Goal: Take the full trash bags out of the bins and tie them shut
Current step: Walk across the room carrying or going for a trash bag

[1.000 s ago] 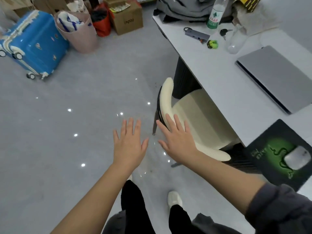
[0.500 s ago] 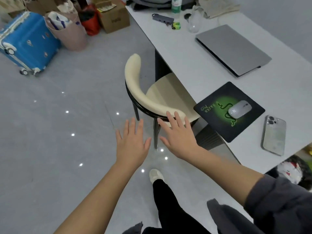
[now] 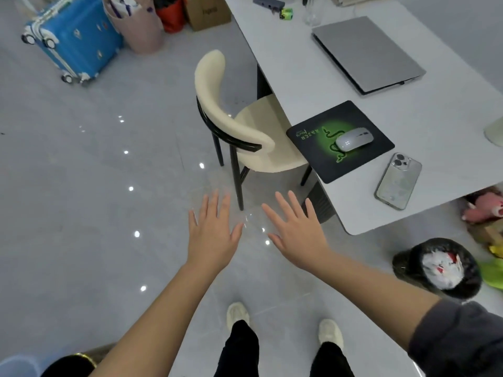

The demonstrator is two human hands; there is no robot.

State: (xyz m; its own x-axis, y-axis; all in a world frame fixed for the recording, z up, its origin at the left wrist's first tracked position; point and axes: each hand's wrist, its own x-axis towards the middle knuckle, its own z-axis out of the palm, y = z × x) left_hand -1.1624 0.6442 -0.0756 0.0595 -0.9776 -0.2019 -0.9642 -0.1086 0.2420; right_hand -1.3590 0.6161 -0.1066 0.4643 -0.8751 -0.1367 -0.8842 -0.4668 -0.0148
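Observation:
A small bin lined with a black trash bag point(image 3: 408, 263) stands on the floor at the lower right, past the table's corner; white and red crumpled waste point(image 3: 442, 269) fills its mouth. My left hand point(image 3: 213, 232) and my right hand point(image 3: 298, 231) are held out flat, palms down, fingers spread, over the grey floor in the middle of the view. Both hold nothing. The bin lies well to the right of my right hand. A dark rounded object with a gold rim point(image 3: 69, 364) shows at the bottom left edge; what it is cannot be told.
A cream chair point(image 3: 217, 104) stands tucked against the white table point(image 3: 449, 110), which carries a laptop point(image 3: 364, 53), mouse pad point(image 3: 340, 141), mouse and phone point(image 3: 398, 180). A blue suitcase point(image 3: 73, 39), pink bag and boxes sit at the far left. Plush toys point(image 3: 481, 208) lie beside the bin.
The view has swung back and to the right: the chair and table slid away and the black-bagged bin came fully into view at the lower right. Both hands stay spread and empty.

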